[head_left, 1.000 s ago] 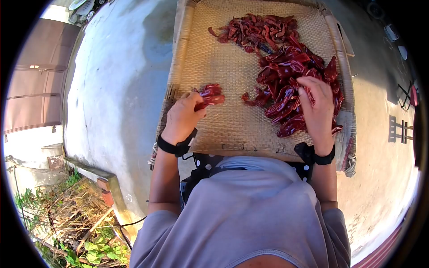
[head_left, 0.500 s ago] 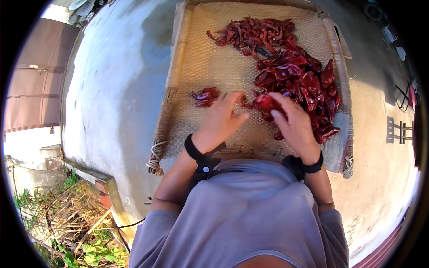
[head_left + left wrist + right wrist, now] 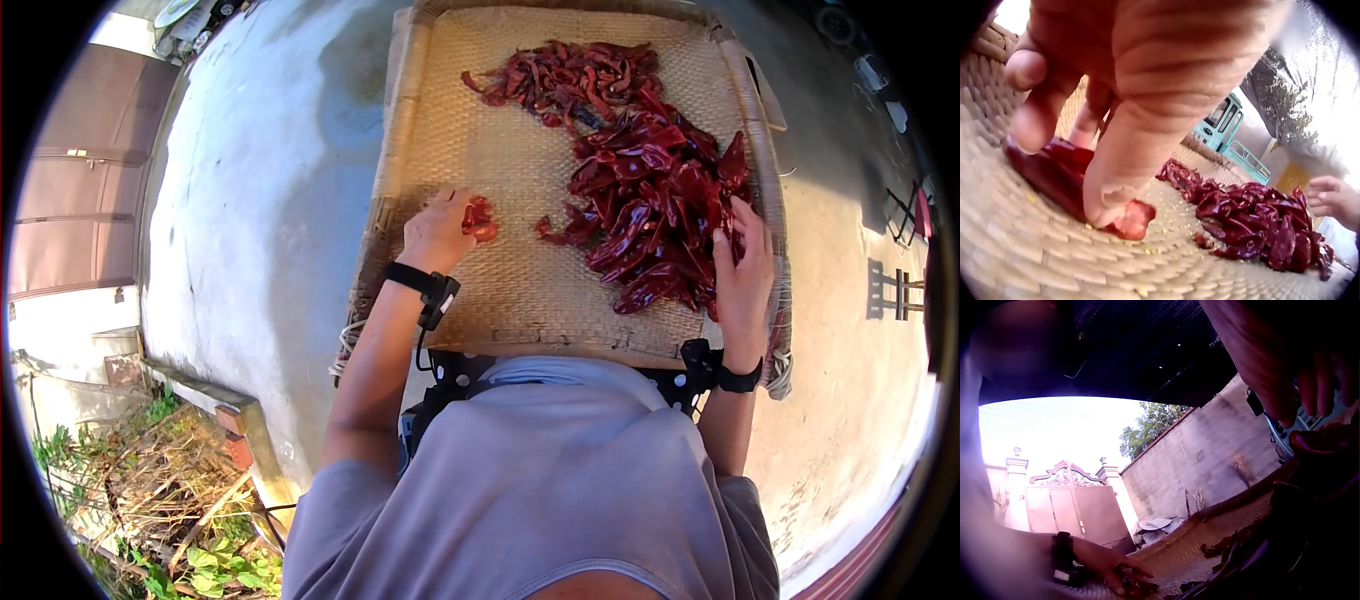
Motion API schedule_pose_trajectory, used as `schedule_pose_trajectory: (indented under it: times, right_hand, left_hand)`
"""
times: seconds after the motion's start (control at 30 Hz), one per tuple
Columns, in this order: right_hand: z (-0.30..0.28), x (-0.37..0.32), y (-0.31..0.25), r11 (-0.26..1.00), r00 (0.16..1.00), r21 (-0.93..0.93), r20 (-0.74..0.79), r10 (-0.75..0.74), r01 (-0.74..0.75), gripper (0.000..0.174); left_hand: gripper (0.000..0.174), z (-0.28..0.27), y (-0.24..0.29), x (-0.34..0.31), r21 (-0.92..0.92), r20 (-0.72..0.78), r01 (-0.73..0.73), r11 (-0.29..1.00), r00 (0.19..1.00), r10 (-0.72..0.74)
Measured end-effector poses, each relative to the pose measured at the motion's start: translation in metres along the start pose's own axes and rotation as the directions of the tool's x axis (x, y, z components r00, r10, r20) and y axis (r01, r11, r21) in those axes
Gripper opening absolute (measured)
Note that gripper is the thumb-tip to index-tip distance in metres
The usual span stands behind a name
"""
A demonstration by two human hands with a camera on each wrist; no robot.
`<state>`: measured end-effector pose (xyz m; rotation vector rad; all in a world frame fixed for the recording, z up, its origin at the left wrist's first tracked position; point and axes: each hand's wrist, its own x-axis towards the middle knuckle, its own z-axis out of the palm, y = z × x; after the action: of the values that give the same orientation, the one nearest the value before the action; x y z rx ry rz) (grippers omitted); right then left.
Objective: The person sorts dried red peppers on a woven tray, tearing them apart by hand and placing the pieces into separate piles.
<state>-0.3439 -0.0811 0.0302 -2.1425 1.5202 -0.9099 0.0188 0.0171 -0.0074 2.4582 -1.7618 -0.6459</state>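
Note:
A shallow woven tray [image 3: 520, 300] lies before the person's lap. On its left side the left hand [image 3: 435, 238] pinches glossy dark red chili peppers [image 3: 481, 220] low over the weave. Close up in the left wrist view, the thumb bears on one end of a chili pepper [image 3: 1047, 175], with fingers bent along its far side. At the tray's right, a large heap of shiny red chili peppers [image 3: 640, 205] is spread out. The right hand [image 3: 745, 275] is at the heap's right edge, its fingers loosely extended against the peppers and nothing gripped.
Smaller, shrivelled chili pieces [image 3: 580, 85] lie at the tray's far end. Its raised rim [image 3: 765, 130] runs along the sides. Beyond are a concrete floor [image 3: 240, 200], a gate [image 3: 1060, 509] and a blue vehicle [image 3: 1229, 134]. Pale bits dot the weave near the left hand.
Both hands came together near the middle over a red pepper, then parted. The left hand is back at the small left group; the right hand has moved to the big heap's right edge.

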Motion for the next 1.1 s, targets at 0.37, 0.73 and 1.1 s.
schedule_pose_trajectory:
  times: [0.37,0.73,1.1]
  right_hand:
    - [0.032,-0.011,-0.037,0.962,0.953,0.163,0.177,-0.245,0.217,0.032]
    - [0.067,-0.020,-0.062,0.847,0.887,0.530,0.368,-0.278,0.045,0.041]
    - [0.038,-0.013,-0.037,0.942,0.972,0.335,0.213,-0.101,0.024,0.036]
  left_hand:
    - [0.037,0.012,0.004,-0.009,-0.125,-0.057,-0.106,0.987,0.993,0.099]
    - [0.050,0.016,0.085,-0.010,-0.787,0.097,-0.181,0.589,0.908,0.408]
    - [0.043,0.044,0.074,0.020,-0.949,0.297,0.188,0.254,0.802,0.518]
